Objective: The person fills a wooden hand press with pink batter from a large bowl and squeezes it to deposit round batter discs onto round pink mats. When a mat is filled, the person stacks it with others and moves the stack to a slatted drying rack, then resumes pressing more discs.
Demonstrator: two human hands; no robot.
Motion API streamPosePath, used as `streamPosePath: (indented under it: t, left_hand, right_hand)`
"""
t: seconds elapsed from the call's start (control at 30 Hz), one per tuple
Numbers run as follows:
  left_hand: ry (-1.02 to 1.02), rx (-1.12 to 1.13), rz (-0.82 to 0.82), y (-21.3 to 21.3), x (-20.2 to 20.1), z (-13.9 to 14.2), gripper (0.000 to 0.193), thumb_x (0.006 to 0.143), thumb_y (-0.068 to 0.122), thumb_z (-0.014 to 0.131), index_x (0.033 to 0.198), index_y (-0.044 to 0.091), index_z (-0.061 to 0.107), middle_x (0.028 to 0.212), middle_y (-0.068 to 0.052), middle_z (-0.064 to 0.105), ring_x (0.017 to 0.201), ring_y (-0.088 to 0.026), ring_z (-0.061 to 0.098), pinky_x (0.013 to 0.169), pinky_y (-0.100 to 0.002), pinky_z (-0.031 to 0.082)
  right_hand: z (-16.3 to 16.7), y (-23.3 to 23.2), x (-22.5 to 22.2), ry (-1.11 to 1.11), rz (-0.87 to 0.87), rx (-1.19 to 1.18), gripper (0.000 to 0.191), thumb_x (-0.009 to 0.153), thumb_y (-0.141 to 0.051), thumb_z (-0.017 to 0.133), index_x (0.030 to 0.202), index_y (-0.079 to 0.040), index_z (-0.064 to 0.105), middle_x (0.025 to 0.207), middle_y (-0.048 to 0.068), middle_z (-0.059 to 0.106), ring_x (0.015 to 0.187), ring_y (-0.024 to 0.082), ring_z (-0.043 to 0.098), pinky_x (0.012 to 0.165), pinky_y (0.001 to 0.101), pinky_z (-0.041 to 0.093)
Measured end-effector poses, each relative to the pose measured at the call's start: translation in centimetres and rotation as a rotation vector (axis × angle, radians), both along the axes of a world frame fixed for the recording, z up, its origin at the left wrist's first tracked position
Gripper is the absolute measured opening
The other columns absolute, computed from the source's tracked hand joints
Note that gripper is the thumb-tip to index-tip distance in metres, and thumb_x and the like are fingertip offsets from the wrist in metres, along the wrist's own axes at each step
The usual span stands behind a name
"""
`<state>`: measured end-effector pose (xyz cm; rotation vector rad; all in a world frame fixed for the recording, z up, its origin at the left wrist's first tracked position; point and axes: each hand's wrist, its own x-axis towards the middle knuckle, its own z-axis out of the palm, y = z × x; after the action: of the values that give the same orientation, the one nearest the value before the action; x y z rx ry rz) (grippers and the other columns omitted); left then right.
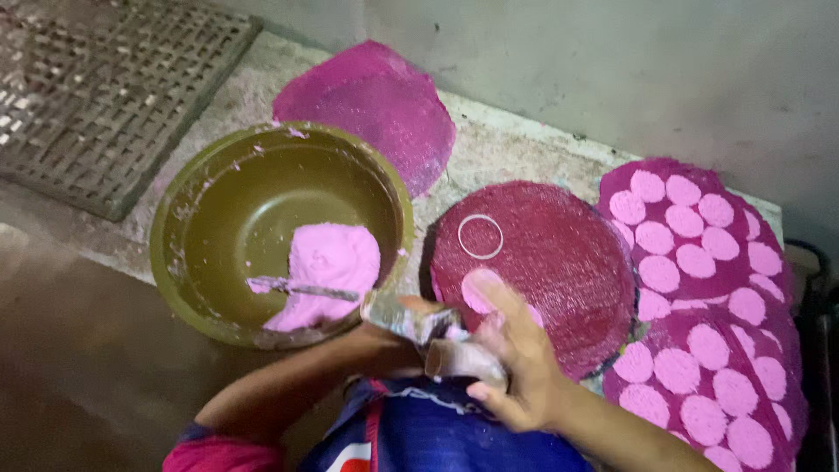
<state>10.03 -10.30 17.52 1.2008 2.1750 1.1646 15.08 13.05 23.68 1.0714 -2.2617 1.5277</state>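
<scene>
In the head view, a big green bowl [218,205] is seen on a rough grey ledge [516,149], and everything else is placed from this bowl. A lump of pink paste [330,262] lies inside the bowl, on the side nearest the person. A thin knife [306,289] smeared with pink is laid across the paste, and its handle sticks out over the bowl's near rim. The handle is gripped by the left hand [411,319], whose fingers are curled tight around it, just outside the bowl's rim. Just right of the bowl, a round dark red mat [559,262] is set flat. A thin white ring [480,237] rests on the mat, on the part closest to the bowl. A small pink disc [479,293] is seen on the mat too, just under the ring. The right hand [516,367] is held over the near edge of the mat, and a short grey tube [463,360] is clasped in its bent fingers, with the thumb stretched toward the pink disc. Farther right of the bowl, more mats [708,306] are stacked and covered with many pink discs in rows. Behind the bowl, a plain pink sheet [376,100] lies against the grey wall [612,61]. To the left of the bowl, a woven tray [96,96] is seen. A blue shirt [437,437] shows at the bottom, below the bowl.
</scene>
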Motion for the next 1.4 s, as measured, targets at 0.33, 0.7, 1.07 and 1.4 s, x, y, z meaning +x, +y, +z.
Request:
streamPosePath:
  t: [0.33, 0.7, 1.07, 1.4]
  left_hand:
    - [0.466, -0.218, 0.543, 4.4, -3.5, -3.4, 0.060, 0.073, 0.018, 0.077, 0.127, 0.002, 0.059, 0.128, -0.018, 0.062, 0.117, -0.035, 0.060, 0.099, -0.048, 0.044]
    - [0.686, -0.385, 0.796, 1.3, -5.4, -8.0, 0.076, 0.069, -0.005, 0.061, 0.143, 0.015, 0.058, 0.149, -0.010, 0.051, 0.146, -0.027, 0.040, 0.115, -0.063, 0.020]
    - [0.348, 0.079, 0.779, 4.3, -10.1, -11.5, 0.060, 0.096, 0.005, 0.065, 0.150, -0.004, 0.041, 0.148, -0.027, 0.045, 0.133, -0.043, 0.043, 0.109, -0.050, 0.039]
    - [-0.899, 0.353, 0.805, 5.1, -6.6, -18.5, 0.054, 0.096, 0.016, 0.059, 0.147, 0.003, 0.049, 0.120, -0.013, 0.069, 0.090, -0.028, 0.062, 0.076, -0.044, 0.040]
  right_hand:
    - [-13.7, 10.4, 4.1, -1.085, 0.157, -0.409, 0.115, 0.072, -0.047, 0.093, 0.160, -0.006, 0.031, 0.125, 0.018, 0.056, 0.117, 0.030, 0.058, 0.105, 0.0424, 0.043]
    - [-14.6, 11.4, 4.6, -0.735, -0.249, -0.552, 0.081, 0.078, -0.034, 0.085, 0.140, -0.001, 0.044, 0.122, 0.014, 0.061, 0.115, 0.025, 0.062, 0.099, 0.0344, 0.049]
    - [-15.5, 11.4, 11.6, -0.858, -0.647, -0.490, 0.075, 0.079, -0.030, 0.081, 0.141, 0.001, 0.054, 0.116, 0.013, 0.068, 0.075, 0.013, 0.049, 0.052, 0.0240, 0.035]
    - [-14.1, 8.4, 11.8, -0.722, -0.585, -0.617, 0.071, 0.083, -0.027, 0.078, 0.139, 0.004, 0.047, 0.125, 0.017, 0.063, 0.117, 0.027, 0.064, 0.103, 0.0422, 0.049]
